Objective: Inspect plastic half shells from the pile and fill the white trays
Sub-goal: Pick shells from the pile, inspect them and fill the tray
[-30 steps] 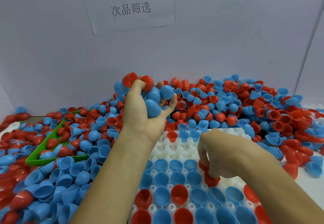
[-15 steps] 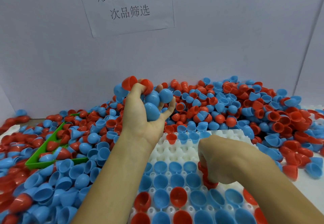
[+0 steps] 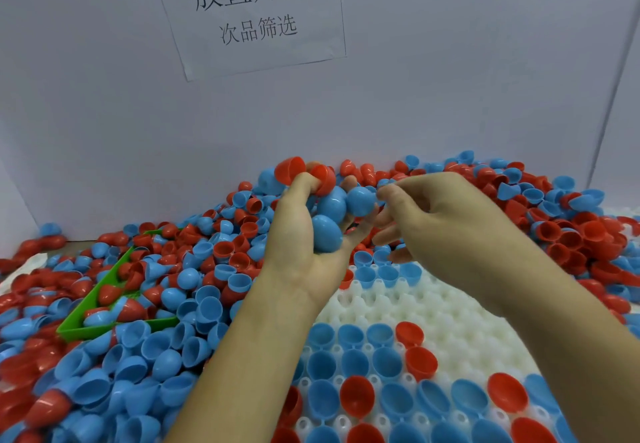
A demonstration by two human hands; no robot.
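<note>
Hands: left hand (image 3: 304, 231) is cupping a clutch of shells above the far edge of the tray, fingers curled round them; right hand (image 3: 446, 221) is reaching across, its fingers (image 3: 386, 193) closing in a pinch on a blue shell (image 3: 360, 201) at the top of that clutch.
Held shells: two red shells (image 3: 306, 174) are sitting at the fingertips of the left hand, with three blue ones bunched below against the palm.
Tray: white tray (image 3: 446, 318) is lying in front of the person, its near rows holding blue and red shells with open sides up, its middle pockets bare, a few blue shells (image 3: 388, 274) sitting along the far row.
Pile: loose shells (image 3: 561, 221) are heaping behind and to both sides of the tray, up against a grey wall.
Bin: green bin (image 3: 104, 325) is lying half buried in the pile at left, holding several shells.
Sign: paper sign (image 3: 249, 9) with printed characters is hanging on the wall.
</note>
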